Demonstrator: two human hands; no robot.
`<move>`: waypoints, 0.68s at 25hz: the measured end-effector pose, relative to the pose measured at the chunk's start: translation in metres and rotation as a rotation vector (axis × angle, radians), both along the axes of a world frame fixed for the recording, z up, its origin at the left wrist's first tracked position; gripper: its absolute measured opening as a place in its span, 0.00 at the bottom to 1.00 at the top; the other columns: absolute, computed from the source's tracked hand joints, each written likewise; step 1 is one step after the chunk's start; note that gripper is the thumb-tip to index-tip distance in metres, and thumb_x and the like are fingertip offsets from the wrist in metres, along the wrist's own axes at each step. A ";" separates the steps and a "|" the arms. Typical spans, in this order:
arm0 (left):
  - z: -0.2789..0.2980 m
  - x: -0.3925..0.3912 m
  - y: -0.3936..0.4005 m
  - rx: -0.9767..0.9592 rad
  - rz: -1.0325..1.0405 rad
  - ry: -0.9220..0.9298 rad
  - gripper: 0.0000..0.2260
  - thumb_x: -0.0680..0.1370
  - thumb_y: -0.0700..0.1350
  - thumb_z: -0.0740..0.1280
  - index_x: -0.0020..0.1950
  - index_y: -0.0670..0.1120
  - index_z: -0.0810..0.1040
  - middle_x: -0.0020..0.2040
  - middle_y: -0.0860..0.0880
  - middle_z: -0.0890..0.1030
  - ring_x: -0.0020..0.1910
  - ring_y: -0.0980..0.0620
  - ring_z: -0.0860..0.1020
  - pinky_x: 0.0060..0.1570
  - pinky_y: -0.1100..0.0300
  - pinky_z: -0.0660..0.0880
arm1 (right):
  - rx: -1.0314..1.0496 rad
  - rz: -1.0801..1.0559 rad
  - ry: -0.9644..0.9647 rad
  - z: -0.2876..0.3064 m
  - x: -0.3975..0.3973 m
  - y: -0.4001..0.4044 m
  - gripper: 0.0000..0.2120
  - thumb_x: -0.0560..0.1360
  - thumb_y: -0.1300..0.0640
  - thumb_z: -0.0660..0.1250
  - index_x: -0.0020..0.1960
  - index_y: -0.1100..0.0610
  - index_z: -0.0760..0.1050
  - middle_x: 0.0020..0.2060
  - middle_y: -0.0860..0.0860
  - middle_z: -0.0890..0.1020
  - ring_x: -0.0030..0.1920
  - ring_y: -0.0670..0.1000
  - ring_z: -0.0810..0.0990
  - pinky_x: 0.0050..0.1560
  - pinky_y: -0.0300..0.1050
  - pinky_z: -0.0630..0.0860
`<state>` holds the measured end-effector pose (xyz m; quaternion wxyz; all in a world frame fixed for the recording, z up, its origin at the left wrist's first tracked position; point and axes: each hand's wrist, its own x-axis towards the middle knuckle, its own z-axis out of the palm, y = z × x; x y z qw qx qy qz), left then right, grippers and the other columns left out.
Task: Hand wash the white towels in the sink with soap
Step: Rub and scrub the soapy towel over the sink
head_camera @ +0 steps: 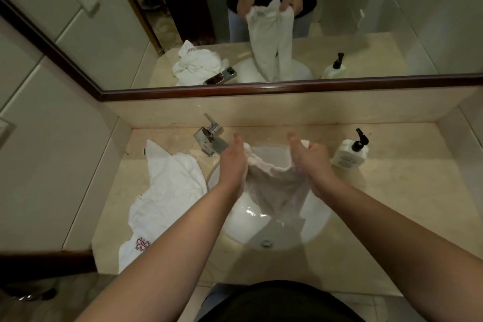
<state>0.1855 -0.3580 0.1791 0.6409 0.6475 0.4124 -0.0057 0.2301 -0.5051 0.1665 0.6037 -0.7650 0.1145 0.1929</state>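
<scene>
A wet white towel hangs over the white sink, held up by its top edge. My left hand grips the towel's left corner and my right hand grips the right corner. The towel's lower end reaches down into the basin, where a little water glints. A second white towel with a red emblem lies crumpled on the counter left of the sink. A white soap bottle with a black pump stands to the right of the sink.
A chrome faucet stands at the sink's back left, close to my left hand. The beige stone counter surrounds the basin. A mirror above it reflects the scene. Tiled wall runs along the left.
</scene>
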 end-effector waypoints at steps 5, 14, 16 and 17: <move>-0.034 -0.013 0.031 0.043 -0.367 0.127 0.14 0.74 0.57 0.74 0.49 0.49 0.80 0.49 0.51 0.82 0.52 0.50 0.80 0.51 0.55 0.76 | -0.026 0.382 0.093 -0.035 0.006 -0.031 0.21 0.65 0.46 0.80 0.49 0.59 0.77 0.44 0.53 0.83 0.46 0.53 0.83 0.50 0.53 0.80; -0.095 -0.015 0.079 0.281 -0.537 0.249 0.14 0.74 0.41 0.75 0.58 0.39 0.80 0.57 0.42 0.83 0.54 0.44 0.81 0.54 0.51 0.77 | -0.407 0.569 0.009 -0.078 0.023 -0.038 0.13 0.72 0.65 0.68 0.56 0.65 0.73 0.54 0.61 0.78 0.55 0.60 0.77 0.55 0.56 0.75; -0.108 -0.012 0.086 0.245 -0.524 0.282 0.21 0.76 0.44 0.74 0.65 0.38 0.75 0.61 0.44 0.79 0.59 0.43 0.78 0.60 0.50 0.76 | -0.403 0.520 0.126 -0.091 0.026 -0.035 0.13 0.73 0.61 0.69 0.56 0.60 0.73 0.52 0.57 0.78 0.52 0.58 0.78 0.49 0.52 0.76; -0.114 -0.010 0.088 0.219 -0.513 0.303 0.24 0.76 0.46 0.73 0.69 0.39 0.72 0.64 0.44 0.77 0.62 0.43 0.77 0.60 0.52 0.75 | -0.350 0.469 0.183 -0.097 0.027 -0.032 0.15 0.72 0.60 0.72 0.56 0.57 0.73 0.51 0.54 0.78 0.51 0.55 0.78 0.47 0.47 0.76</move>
